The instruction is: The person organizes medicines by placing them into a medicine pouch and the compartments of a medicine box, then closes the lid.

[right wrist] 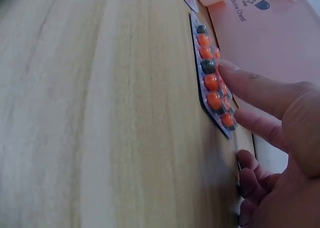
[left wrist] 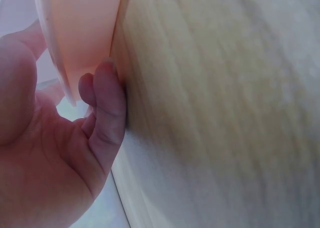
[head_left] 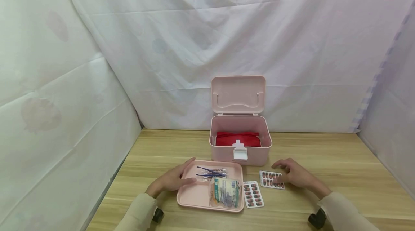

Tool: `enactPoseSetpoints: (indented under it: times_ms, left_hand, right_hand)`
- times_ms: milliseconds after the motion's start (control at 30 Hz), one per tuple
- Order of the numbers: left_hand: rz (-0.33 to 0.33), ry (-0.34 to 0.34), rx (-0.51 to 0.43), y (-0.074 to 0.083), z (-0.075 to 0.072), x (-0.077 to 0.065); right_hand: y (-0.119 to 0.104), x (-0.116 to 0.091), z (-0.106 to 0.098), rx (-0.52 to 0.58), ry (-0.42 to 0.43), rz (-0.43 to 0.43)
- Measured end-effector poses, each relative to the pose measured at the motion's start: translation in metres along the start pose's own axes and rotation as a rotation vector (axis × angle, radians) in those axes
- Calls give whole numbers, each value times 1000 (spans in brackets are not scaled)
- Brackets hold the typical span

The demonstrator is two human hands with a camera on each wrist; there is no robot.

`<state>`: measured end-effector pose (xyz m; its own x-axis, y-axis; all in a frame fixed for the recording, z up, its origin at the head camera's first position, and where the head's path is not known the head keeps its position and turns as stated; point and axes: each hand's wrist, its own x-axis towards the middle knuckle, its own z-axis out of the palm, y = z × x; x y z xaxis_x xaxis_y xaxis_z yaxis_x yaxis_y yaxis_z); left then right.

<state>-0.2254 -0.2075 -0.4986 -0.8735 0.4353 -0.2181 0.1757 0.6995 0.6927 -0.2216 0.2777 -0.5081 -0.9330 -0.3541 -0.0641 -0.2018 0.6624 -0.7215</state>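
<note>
My left hand (head_left: 175,178) holds the left side of a pink tray (head_left: 193,199), the thumb over the rim and fingers along its outer wall. In the left wrist view, fingertips (left wrist: 107,75) rest low against the tray wall (left wrist: 92,32), close to the tabletop. On the tray lie several clear-wrapped items with blue tweezers (head_left: 212,174) and a clear bag of packaged supplies (head_left: 226,192). My right hand (head_left: 295,174) reaches over a capsule blister pack (head_left: 266,181), a fingertip on its capsules (right wrist: 211,81). Its other fingers are loosely bent beside the pack. A second blister pack (head_left: 253,194) lies between tray and hand.
Behind the tray stands a pink medicine chest (head_left: 223,153), lid (head_left: 238,94) raised, with a red zippered pouch (head_left: 238,139) inside. The wooden table (head_left: 175,144) is bordered by white curtains (head_left: 181,108) at the back and sides.
</note>
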Motion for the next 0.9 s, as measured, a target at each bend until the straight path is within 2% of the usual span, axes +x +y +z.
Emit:
enactPoseSetpoints:
  times_ms: [167, 300, 533, 667, 900]
  left_hand:
    - [-9, -2, -6, 2, 0, 0]
    - [-4, -2, 0, 1, 0, 1]
    - [-1, -1, -3, 0, 0, 1]
    - [-8, -2, -4, 0, 0, 0]
    - [-14, -6, -2, 1, -1, 0]
  right_hand:
    - [-1, 0, 1, -7, 8, 2]
    - [0, 1, 1, -2, 3, -28]
    - [-5, -2, -1, 41, -27, -35]
    - [-6, -2, -2, 41, -50, -13]
    - [-8, -5, -2, 98, -69, 82]
